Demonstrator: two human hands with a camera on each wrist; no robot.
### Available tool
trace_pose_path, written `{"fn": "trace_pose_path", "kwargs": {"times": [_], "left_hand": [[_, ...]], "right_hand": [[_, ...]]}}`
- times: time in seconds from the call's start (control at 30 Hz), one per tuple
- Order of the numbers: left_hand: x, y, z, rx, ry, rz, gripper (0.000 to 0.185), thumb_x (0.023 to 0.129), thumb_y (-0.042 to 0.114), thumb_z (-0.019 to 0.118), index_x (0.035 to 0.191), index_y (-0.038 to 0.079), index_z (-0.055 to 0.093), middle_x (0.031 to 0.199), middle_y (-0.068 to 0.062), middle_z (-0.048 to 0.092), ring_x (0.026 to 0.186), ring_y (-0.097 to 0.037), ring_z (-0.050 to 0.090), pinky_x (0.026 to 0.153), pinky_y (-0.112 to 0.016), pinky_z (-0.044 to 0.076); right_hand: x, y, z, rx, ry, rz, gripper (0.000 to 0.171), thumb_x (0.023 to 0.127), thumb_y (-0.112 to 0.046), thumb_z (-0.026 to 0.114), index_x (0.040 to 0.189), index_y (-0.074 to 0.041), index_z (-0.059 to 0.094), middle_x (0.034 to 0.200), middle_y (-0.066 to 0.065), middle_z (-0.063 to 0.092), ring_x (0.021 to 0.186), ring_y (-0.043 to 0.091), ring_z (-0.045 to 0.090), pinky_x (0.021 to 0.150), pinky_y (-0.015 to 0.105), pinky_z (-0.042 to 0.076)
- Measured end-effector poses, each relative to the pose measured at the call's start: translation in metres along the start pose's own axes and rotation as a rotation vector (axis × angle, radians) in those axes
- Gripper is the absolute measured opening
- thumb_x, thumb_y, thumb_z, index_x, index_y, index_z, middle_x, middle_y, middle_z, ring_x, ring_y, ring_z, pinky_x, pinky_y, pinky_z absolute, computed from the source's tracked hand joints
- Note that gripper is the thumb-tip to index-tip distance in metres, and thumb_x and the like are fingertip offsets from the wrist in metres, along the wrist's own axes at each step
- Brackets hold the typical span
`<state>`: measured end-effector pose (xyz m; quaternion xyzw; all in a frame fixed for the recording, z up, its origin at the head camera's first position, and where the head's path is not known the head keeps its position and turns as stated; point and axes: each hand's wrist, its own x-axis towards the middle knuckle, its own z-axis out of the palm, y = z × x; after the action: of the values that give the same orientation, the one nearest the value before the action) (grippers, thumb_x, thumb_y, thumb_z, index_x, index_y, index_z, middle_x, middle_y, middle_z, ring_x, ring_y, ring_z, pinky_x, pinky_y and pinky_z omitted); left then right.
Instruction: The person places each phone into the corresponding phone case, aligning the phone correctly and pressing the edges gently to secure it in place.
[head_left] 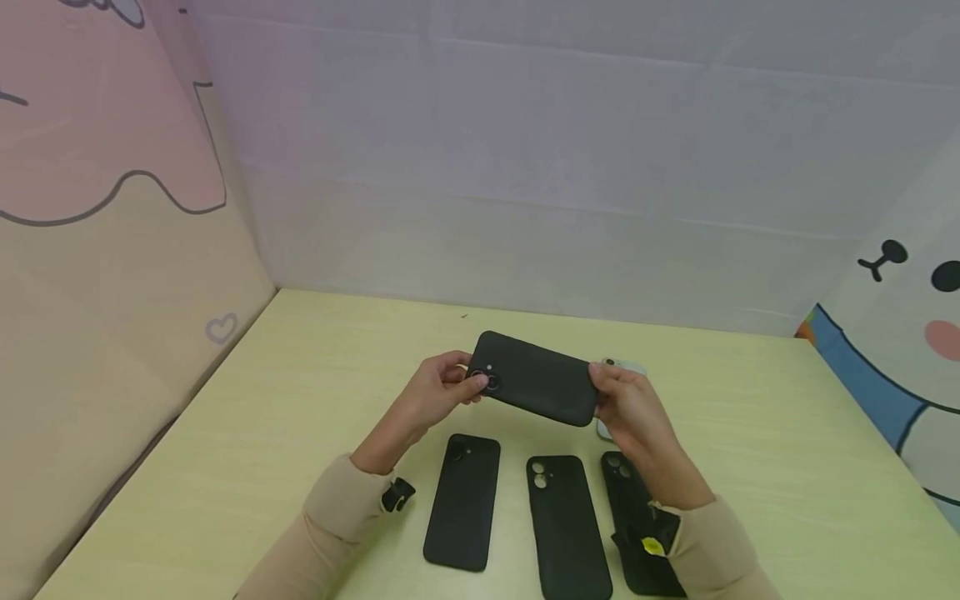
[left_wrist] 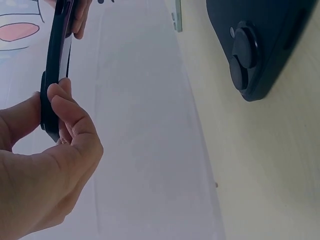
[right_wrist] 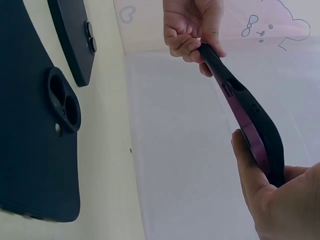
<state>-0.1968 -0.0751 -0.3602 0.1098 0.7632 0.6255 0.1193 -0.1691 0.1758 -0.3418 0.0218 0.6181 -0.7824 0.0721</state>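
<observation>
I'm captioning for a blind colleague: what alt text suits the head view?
Left hand and right hand hold a black-cased phone by its ends above a yellow table. Nearer the camera lie three black phones or cases; a pale item shows behind the right hand.

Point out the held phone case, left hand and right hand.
Held phone case (head_left: 538, 380), head view: middle of its back.
Left hand (head_left: 435, 391), head view: by thumb's base.
Right hand (head_left: 633, 407), head view: by thumb's base.

my head view looks forward and down across the desk (head_left: 750, 417); both wrist views, sideways and close, share the cased phone (head_left: 540, 379) from opposite ends.
</observation>
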Motion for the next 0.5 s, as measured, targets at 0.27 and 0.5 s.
{"fn": "trace_pose_path", "kwargs": {"times": [0.27, 0.5], "left_hand": [[-0.0001, -0.0005, 0.0002, -0.008, 0.002, -0.015, 0.037, 0.085, 0.013, 0.064, 0.119, 0.003, 0.053, 0.094, -0.013, 0.066, 0.077, -0.011, 0.060, 0.081, -0.041, 0.048], [0.0005, -0.0018, 0.0016, -0.015, 0.040, 0.011, 0.040, 0.085, 0.009, 0.064, 0.122, 0.001, 0.052, 0.097, -0.015, 0.067, 0.079, -0.011, 0.061, 0.080, -0.036, 0.050]], "right_hand": [[-0.0019, -0.0027, 0.0010, 0.101, -0.025, 0.033, 0.024, 0.096, -0.014, 0.046, 0.082, -0.016, 0.066, 0.080, -0.004, 0.063, 0.073, 0.007, 0.063, 0.067, 0.023, 0.050], [-0.0026, -0.0018, 0.0008, 0.143, -0.083, 0.042, 0.026, 0.097, -0.012, 0.045, 0.083, -0.015, 0.067, 0.081, -0.004, 0.067, 0.074, 0.008, 0.064, 0.069, 0.024, 0.051]]}}
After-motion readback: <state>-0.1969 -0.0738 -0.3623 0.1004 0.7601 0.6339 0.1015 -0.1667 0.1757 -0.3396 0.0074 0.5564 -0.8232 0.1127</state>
